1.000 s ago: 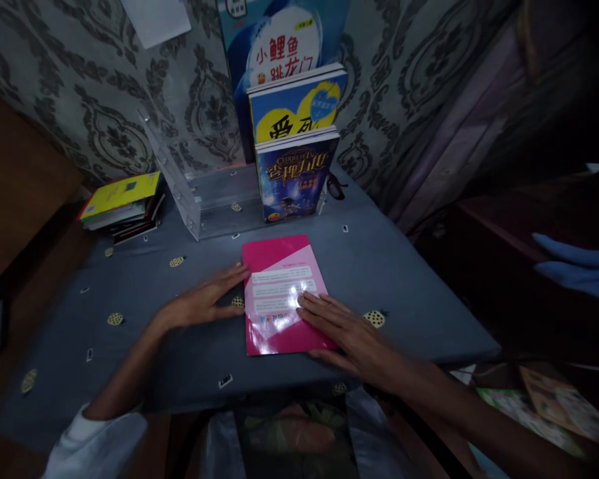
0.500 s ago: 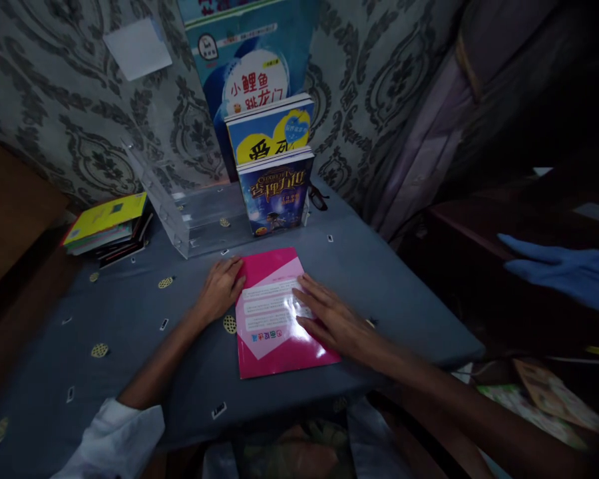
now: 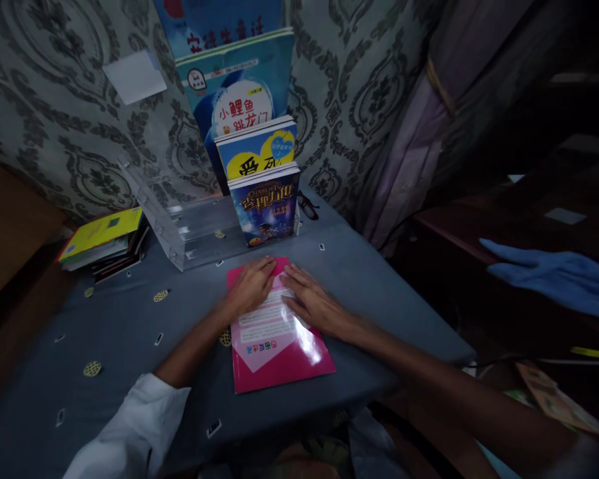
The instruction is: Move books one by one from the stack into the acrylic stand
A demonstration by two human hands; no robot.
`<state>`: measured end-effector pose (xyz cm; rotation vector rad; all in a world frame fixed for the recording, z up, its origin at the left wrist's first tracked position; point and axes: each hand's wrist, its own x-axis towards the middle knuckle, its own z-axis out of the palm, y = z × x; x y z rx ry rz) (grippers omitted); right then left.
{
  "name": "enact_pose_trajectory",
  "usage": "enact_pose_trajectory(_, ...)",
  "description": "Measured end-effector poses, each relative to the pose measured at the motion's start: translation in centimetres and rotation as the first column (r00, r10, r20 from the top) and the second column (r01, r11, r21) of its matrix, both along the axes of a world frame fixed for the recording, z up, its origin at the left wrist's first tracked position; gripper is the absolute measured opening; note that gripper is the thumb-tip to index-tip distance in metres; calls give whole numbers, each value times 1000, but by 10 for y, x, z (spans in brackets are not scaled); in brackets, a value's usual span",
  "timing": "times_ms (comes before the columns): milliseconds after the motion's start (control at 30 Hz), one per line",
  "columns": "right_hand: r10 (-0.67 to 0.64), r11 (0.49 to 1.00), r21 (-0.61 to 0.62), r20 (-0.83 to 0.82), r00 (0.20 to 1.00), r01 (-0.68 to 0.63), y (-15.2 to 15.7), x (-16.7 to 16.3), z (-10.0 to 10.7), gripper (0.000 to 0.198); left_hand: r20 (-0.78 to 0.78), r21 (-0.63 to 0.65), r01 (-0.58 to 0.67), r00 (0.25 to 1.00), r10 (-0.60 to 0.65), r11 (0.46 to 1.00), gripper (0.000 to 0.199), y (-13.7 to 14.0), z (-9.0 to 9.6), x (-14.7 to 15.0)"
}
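A pink paperback book (image 3: 284,366) lies flat on the surface (image 3: 379,306), back cover up, just in front of a clear acrylic book rack (image 3: 152,216). Its cover carries a paler pink panel with blocks of print too small to read and a row of coloured characters toward the near edge.

The person's 2 hands rest on its far half. The left hand (image 3: 252,286) lies across the far left part, palm down, its fingers close together and pointing toward the rack. The right hand (image 3: 317,303) lies over the right edge, fingers extended and held together, thumb set apart from them. The 2 sets of fingertips come close near the far edge with a narrow gap between; neither hand pinches anything. A white sleeve (image 3: 134,419) covers part of the left forearm.

In the rack, 4 covers show in tiers: a dark blue book (image 3: 272,213) in front, a yellow-and-blue book (image 3: 234,159), a teal picture book (image 3: 269,73) and a blue book (image 3: 219,23) cut off by the top of the view. Dark-framed glasses (image 3: 308,207) lie beside the rack, and a pile of books (image 3: 100,236), yellow cover uppermost, sits left of it.
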<state>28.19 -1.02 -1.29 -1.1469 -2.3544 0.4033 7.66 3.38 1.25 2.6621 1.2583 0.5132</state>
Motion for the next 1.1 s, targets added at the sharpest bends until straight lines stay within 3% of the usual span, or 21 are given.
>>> enact_pose_trajectory(200,6,1000,21,-2,1000,-6,5,1,-2,54,25,-41,117,993,-116,992,46,17,-4,18)
enact_pose_trajectory(533,5,998,62,-29,1000,-3,0,6,-3,51,32,-19,153,988,-152,988,48,19,-8,15)
enact_pose_trajectory(1100,55,998,17,-31,998,-54,-59,33,3,50,-63,-16,274,960,-274,962,45,-39,2,21)
